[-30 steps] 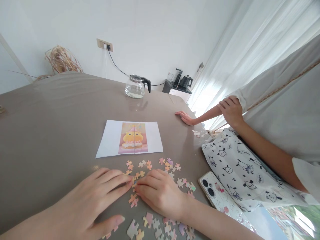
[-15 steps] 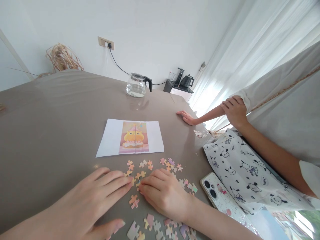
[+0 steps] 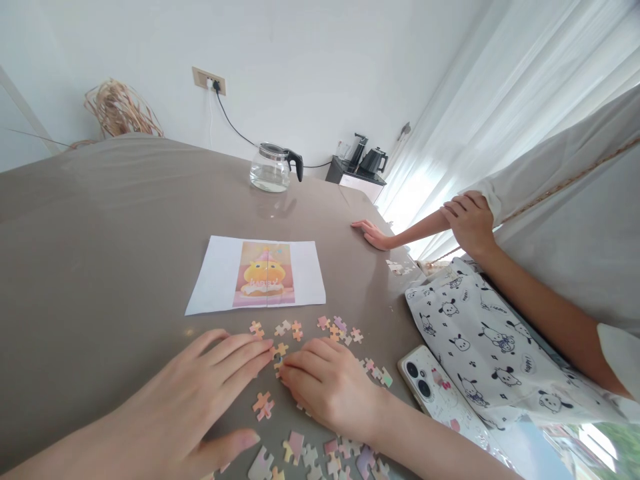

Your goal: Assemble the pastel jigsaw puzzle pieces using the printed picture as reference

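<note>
My left hand lies flat on the grey table with its fingers stretched out, the fingertips meeting a small cluster of pastel puzzle pieces. My right hand rests beside it with fingers curled down, the tips pressing on pieces at the same spot. What lies under those fingertips is hidden. More loose pieces are scattered beyond the hands and others near the table's front edge. A white sheet with a picture of a yellow creature lies farther back.
A phone with a patterned case lies to the right, next to a white cloth with puppy prints. Another person's hand rests on the table's right edge. A glass kettle stands at the back.
Both hands have slid slightly away from me toward the picture sheet, fingertips still together at the pieces. The view has shifted a little; the other person's hands stay in place.
</note>
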A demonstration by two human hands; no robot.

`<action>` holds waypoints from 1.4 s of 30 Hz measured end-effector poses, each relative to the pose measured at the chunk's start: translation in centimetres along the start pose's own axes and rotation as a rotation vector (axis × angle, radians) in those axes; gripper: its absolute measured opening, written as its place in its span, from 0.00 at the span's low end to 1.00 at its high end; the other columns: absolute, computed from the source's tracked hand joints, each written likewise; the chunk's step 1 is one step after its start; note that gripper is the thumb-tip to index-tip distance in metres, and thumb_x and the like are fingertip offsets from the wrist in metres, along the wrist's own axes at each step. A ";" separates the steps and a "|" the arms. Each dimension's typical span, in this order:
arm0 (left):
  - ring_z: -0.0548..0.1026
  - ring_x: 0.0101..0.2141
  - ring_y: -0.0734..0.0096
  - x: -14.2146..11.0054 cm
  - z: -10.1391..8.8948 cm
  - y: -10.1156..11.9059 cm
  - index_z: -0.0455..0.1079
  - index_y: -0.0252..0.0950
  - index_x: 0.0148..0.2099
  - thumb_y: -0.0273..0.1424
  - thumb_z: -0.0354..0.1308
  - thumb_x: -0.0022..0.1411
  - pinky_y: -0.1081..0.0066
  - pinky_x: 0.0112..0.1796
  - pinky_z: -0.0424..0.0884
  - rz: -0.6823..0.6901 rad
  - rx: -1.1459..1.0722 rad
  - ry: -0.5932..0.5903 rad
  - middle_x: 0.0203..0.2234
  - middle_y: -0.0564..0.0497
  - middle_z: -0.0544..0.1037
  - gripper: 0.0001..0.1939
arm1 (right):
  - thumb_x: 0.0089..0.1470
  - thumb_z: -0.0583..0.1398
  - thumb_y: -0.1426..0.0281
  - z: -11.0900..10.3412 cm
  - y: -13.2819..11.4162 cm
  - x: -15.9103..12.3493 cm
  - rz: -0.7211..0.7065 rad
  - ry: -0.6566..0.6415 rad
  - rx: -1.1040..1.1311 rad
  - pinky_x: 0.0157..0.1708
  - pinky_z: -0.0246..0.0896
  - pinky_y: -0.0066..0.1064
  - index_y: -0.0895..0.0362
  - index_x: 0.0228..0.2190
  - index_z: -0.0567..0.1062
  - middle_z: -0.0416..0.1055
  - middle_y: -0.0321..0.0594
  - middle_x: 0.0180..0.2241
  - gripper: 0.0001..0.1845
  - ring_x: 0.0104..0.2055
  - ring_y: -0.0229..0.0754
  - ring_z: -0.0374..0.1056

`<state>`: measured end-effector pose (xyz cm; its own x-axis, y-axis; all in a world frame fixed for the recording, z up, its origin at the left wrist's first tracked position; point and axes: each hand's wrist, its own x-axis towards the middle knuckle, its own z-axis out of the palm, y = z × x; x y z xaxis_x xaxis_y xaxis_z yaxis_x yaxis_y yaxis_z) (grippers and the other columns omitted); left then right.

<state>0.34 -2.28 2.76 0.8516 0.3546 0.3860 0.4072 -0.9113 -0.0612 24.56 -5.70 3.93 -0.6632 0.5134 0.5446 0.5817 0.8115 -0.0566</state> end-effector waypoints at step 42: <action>0.72 0.51 0.58 -0.2 0.1 -0.1 0.64 0.39 0.63 0.58 0.51 0.63 0.61 0.54 0.54 0.004 -0.044 -0.037 0.57 0.53 0.73 0.35 | 0.58 0.54 0.81 -0.4 -0.2 0.1 -0.279 0.015 -0.189 0.22 0.62 0.32 0.68 0.29 0.77 0.73 0.47 0.26 0.12 0.25 0.41 0.66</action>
<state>0.11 -2.22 2.60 0.8651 0.3576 0.3518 0.3895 -0.9207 -0.0219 24.58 -5.88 4.35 -0.8032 0.2736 0.5292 0.4566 0.8533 0.2518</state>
